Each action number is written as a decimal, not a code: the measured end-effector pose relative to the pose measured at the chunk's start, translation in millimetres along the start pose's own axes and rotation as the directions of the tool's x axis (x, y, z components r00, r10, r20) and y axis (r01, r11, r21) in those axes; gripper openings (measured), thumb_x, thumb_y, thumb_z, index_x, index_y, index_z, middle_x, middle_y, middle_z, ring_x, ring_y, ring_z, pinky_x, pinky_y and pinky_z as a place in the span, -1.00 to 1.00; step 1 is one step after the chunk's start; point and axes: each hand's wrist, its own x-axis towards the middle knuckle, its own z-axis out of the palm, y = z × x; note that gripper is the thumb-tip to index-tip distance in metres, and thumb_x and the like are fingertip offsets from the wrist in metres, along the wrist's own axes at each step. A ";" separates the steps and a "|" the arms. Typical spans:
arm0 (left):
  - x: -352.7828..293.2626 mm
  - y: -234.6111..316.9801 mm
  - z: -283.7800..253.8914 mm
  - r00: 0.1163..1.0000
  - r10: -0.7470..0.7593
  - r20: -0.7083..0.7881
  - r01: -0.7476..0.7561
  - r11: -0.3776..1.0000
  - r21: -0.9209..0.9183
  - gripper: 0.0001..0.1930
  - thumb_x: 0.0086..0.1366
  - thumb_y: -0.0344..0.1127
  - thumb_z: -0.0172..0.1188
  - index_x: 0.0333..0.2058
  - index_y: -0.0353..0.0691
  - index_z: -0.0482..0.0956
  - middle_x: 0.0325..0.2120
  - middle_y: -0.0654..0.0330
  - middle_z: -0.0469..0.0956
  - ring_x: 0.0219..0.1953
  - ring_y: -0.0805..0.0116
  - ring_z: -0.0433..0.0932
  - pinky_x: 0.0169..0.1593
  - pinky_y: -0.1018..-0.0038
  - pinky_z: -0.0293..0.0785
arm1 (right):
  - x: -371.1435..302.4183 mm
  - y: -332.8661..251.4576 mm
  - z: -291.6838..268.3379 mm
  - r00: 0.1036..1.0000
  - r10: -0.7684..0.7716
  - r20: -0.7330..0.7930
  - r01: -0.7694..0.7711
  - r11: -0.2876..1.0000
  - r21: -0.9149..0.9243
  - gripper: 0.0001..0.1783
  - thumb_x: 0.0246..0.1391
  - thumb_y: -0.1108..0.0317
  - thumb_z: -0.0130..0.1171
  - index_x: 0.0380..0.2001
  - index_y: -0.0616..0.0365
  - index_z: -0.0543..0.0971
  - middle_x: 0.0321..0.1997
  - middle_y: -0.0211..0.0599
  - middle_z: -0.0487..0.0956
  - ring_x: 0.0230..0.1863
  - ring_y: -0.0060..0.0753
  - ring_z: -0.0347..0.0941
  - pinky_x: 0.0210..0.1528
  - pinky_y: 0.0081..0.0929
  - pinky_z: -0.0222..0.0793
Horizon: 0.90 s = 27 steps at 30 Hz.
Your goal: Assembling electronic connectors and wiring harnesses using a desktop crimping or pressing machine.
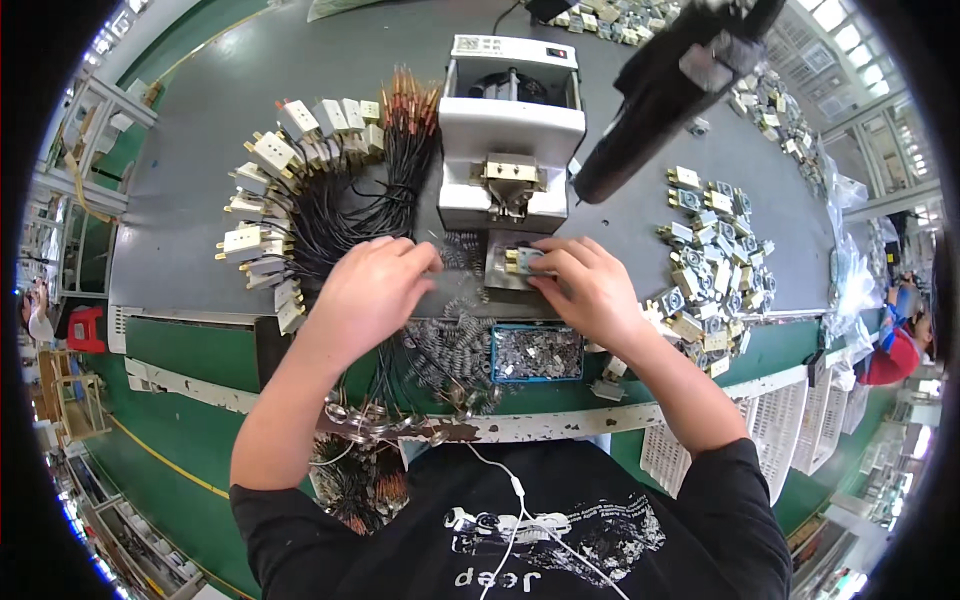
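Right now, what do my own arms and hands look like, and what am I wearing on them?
Both are bare: no gloves, rings or watch show on the left hand or the right hand. Bare forearms run up to short black sleeves of a black t-shirt with white print. A thin white cable hangs down the chest.

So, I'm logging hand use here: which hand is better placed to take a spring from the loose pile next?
Probably the left hand: it hovers empty beside the pile of small grey coil springs, while the right hand pinches the small brass-and-white part.
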 end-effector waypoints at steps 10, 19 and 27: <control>-7.0 -8.4 -19.3 0.974 -0.108 -0.200 0.086 0.990 -0.112 -0.85 0.36 -0.36 0.20 -0.14 -0.25 0.57 -0.26 0.07 0.61 -0.16 0.04 0.62 -0.08 0.22 0.55 | 12.3 -17.9 -4.7 0.980 -0.193 -0.044 0.175 0.951 -0.254 -0.68 -0.04 0.48 0.38 -0.14 -0.01 0.71 0.05 -0.32 0.69 -0.02 -0.13 0.60 0.07 -0.20 0.50; -10.8 -2.6 -36.6 0.951 -0.222 -0.216 0.150 0.940 -0.308 -0.82 0.40 -0.42 0.19 -0.06 -0.26 0.57 -0.41 0.12 0.59 -0.37 0.28 0.59 -0.24 0.40 0.51 | 15.0 -101.7 65.3 0.941 -0.251 0.227 0.178 0.937 0.300 -0.65 0.08 0.41 0.29 -0.01 0.06 0.64 -0.39 -0.26 0.55 -0.32 -0.12 0.58 -0.25 -0.20 0.55; -26.8 -4.7 -45.1 0.938 -0.290 -0.192 0.205 0.907 -0.368 -0.83 0.40 -0.41 0.20 -0.06 -0.25 0.56 -0.39 0.11 0.61 -0.36 0.27 0.61 -0.25 0.40 0.51 | 20.1 -93.6 32.5 0.842 -0.098 0.531 -0.344 0.660 0.668 -0.78 0.25 0.51 0.13 -0.05 0.18 0.60 0.02 -0.16 0.69 0.05 -0.39 0.64 0.01 -0.39 0.59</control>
